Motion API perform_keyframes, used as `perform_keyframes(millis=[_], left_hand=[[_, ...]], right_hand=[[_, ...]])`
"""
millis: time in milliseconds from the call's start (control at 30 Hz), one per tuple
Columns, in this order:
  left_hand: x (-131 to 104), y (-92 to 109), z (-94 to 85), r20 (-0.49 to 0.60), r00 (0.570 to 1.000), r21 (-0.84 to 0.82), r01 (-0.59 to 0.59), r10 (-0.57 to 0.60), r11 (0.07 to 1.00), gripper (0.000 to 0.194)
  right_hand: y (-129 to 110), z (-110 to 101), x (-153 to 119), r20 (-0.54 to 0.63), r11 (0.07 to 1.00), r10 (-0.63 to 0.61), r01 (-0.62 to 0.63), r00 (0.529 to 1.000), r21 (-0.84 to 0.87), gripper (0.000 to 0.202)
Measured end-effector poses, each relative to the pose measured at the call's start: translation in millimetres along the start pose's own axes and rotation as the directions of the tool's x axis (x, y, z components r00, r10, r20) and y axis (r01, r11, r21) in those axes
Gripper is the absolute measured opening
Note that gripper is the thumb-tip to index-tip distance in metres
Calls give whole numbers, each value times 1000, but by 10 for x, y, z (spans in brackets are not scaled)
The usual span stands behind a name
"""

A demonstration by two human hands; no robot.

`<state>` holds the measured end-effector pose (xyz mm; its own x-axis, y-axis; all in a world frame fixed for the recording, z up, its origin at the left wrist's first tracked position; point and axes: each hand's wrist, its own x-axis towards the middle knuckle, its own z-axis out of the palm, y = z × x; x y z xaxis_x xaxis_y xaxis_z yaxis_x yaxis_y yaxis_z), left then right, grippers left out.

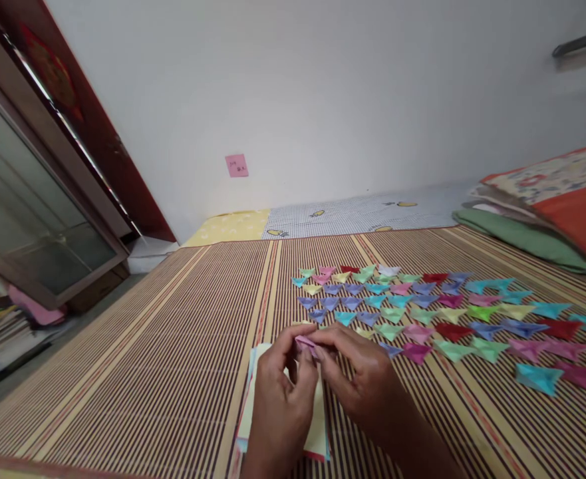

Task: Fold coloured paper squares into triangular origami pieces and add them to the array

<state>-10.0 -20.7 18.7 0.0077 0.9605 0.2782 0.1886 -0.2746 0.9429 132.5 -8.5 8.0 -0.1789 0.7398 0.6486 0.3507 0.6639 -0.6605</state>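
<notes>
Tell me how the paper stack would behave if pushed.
The paper stack would probably shift apart, since its edges peek out unevenly. Being thin paper, it would likely bend if lifted by one edge. Lying flat on the striped mat, it seems unlikely to roll.

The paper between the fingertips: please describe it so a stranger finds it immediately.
Find the striped mat, then its paper stack. Over it, the left hand and right hand pinch the pinkish paper; unlike the folded pieces on the mat, it is held.
</notes>
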Motion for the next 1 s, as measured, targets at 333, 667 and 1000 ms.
perform_keyframes(millis=[333,667,1000], left_hand=[[-32,-25,170,-234,969,143,109,-74,984,36],[-50,-37,221,-239,969,181,-18,62,983,40],[-104,-60,367,-376,889,186,-204,262,961,12]], right_hand=[[-3,229,-29,-182,960,-162,112,970,-256,19],[-60,245,-44,-350,993,98,-114,931,-27,11],[-84,204,-42,-265,865,413,-285,872,412,6]])
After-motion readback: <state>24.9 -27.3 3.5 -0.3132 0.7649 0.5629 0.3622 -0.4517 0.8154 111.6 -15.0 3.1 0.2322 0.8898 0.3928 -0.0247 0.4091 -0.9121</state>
